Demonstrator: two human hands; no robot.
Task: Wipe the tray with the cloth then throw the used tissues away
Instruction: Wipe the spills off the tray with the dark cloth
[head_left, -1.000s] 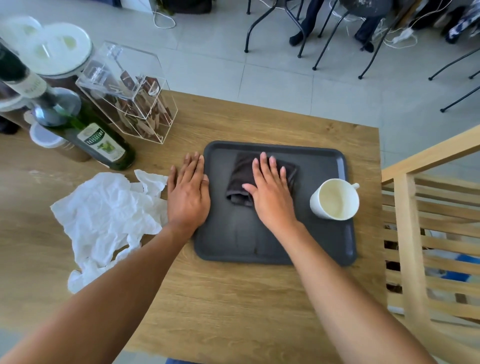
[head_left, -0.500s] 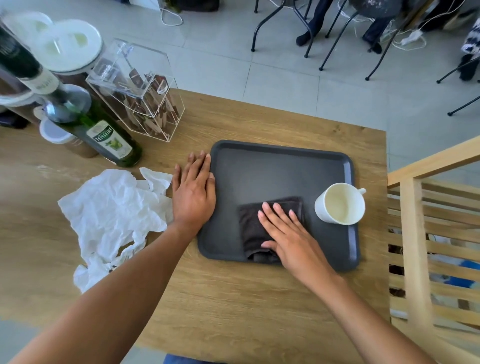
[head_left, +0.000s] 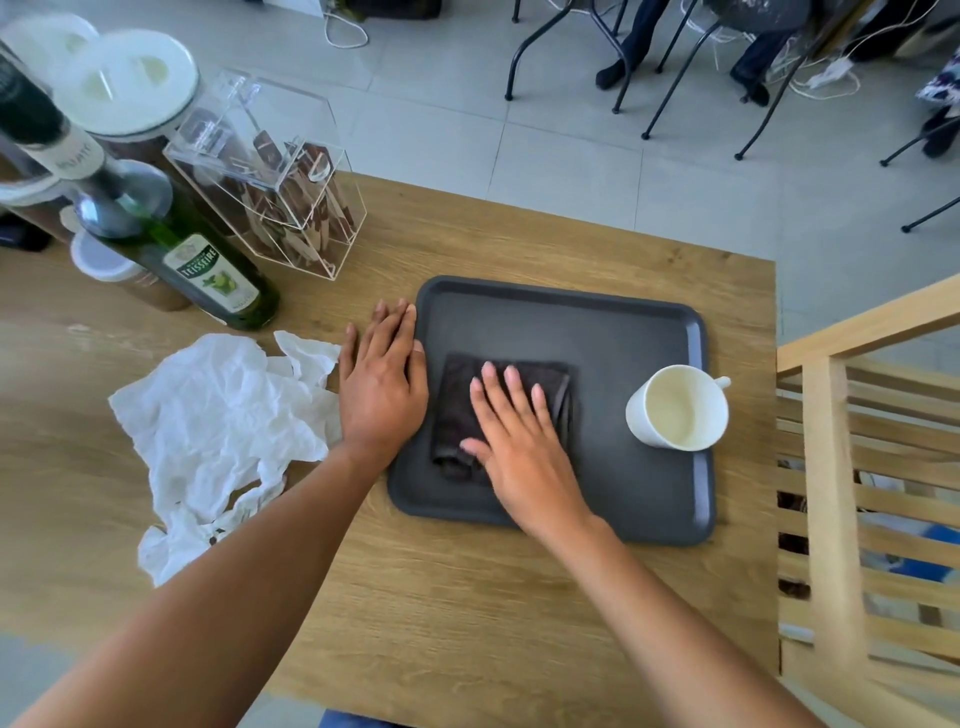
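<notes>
A dark grey tray (head_left: 613, 332) lies on the wooden table. A folded dark brown cloth (head_left: 457, 395) sits on the tray's left-middle part. My right hand (head_left: 519, 441) presses flat on the cloth, fingers spread, covering much of it. My left hand (head_left: 382, 384) lies flat on the table against the tray's left rim, thumb touching the rim. Crumpled white tissues (head_left: 218, 421) spread on the table just left of my left hand.
A white cup (head_left: 675, 408) stands on the tray's right side. A green bottle (head_left: 192, 260), lidded jars (head_left: 130, 98) and a clear acrylic box (head_left: 280, 197) crowd the back left. A wooden chair frame (head_left: 852, 467) stands right of the table.
My right hand slid the cloth from the tray's far middle to its near edge, then back up and left toward the middle. My left hand stayed at the rim.
</notes>
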